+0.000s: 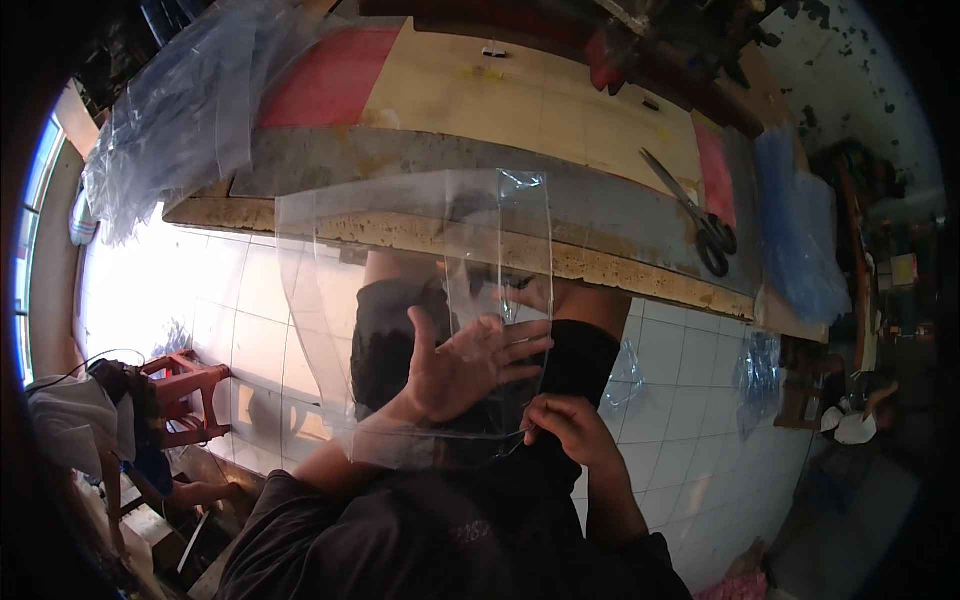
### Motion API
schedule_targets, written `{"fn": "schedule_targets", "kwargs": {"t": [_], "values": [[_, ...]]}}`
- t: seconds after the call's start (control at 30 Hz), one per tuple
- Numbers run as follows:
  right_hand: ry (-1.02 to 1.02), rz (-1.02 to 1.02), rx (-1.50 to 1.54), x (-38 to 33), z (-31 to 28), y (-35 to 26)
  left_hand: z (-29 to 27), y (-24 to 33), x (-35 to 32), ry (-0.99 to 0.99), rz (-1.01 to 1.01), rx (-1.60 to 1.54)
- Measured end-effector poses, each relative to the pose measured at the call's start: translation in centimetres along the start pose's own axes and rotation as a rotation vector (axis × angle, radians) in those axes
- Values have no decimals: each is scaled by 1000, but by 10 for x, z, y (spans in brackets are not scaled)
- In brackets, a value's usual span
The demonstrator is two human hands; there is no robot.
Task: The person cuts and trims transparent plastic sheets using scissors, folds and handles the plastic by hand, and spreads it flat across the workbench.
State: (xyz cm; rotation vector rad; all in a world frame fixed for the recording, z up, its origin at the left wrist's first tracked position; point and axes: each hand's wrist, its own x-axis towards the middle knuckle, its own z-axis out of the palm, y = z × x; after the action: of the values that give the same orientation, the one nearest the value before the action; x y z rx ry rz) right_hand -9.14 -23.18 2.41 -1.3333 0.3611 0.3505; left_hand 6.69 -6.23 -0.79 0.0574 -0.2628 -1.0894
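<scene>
The clear plastic sheet (400, 300) is blurring the knees behind it; the right hand (570, 425) is hiding its lower corner, and the desk (480, 150) is running past the top edge.

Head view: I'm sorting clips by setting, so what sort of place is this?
Probably a small workshop for cutting or packing plastic: a worn wooden workbench, large scissors on it, piles of clear plastic sheeting, and a tiled floor.

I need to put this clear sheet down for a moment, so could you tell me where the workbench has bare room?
The workbench is bare along its grey strip, between the pile of clear plastic at its left end and the scissors. The tan middle behind it also looks free. Both ends are crowded: blue plastic right, clutter along the far edge.
</scene>
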Motion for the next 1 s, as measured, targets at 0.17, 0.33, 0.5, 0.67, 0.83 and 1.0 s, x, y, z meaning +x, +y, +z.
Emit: {"fn": "schedule_targets", "kwargs": {"t": [0.17, 0.33, 0.5, 0.67, 0.83, 1.0], "values": [[47, 59, -303, -7, -19, -31, 1, -3, -13, 140, 50, 100], [912, -503, -832, -8, -75, -88, 14, 2, -22, 252, 25, 264], [1165, -666, -1385, 33, -165, -133, 41, 14, -18, 366, -45, 500], [1081, -419, -1341, 36, -186, -142, 50, 19, -14, 394, 26, 712], [897, -309, -1328, 16, -171, -164, 72, 26, -7, 462, 94, 778], [809, -116, -1394, -2, -164, -179, 75, 32, 4, 499, 123, 750]]}}
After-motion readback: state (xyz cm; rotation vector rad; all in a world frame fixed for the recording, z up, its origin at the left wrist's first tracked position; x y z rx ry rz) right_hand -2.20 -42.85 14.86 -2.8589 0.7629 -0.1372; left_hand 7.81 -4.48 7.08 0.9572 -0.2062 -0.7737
